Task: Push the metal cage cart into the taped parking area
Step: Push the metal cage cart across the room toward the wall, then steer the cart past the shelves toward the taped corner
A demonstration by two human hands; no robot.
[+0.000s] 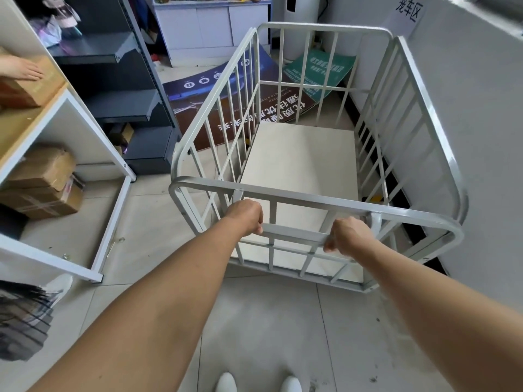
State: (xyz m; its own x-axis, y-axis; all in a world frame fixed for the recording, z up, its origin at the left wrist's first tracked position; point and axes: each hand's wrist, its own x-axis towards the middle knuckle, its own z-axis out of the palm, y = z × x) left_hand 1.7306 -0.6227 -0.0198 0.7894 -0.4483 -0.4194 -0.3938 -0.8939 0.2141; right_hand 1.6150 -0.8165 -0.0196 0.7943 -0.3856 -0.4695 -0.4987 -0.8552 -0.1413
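Note:
The pale grey metal cage cart (317, 198) stands in front of me on the tiled floor, its barred sides upright and its flat white base bare. Its right side runs close along the white wall. My left hand (246, 216) and my right hand (348, 236) both grip a horizontal bar in the cart's near panel, below the top rail. A small piece of yellow and black tape (373, 198) shows on the floor between the cart and the wall. A paper sign (407, 12) with characters hangs on the wall above the far right corner.
A white shelf unit (85, 154) with cardboard boxes (42, 182) stands on the left, another person's hand (22, 69) resting on a box on top. A dark shelf rack (121, 89) is behind it. Printed boards (226, 89) lie on the floor beyond the cart.

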